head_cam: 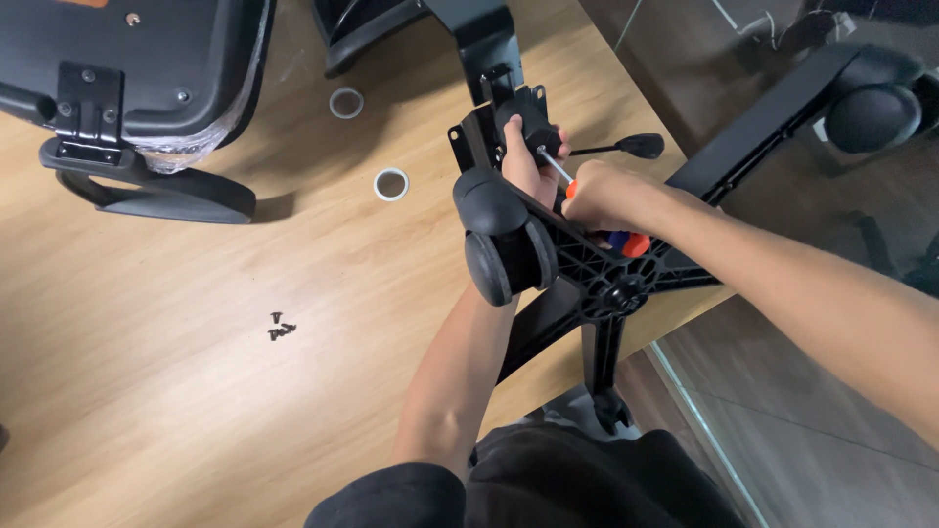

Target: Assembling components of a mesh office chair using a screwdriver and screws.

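Note:
A black star-shaped chair base with casters lies across the wooden table's right edge, one caster facing me. My left hand reaches up from under the base and grips the black seat mechanism beyond it. My right hand is closed on a screwdriver with an orange and blue handle. Its metal shaft points at the mechanism beside my left fingers.
A black chair seat with an armrest lies upside down at the far left. Two white rings and several small black screws lie on the table. A lever sticks out right.

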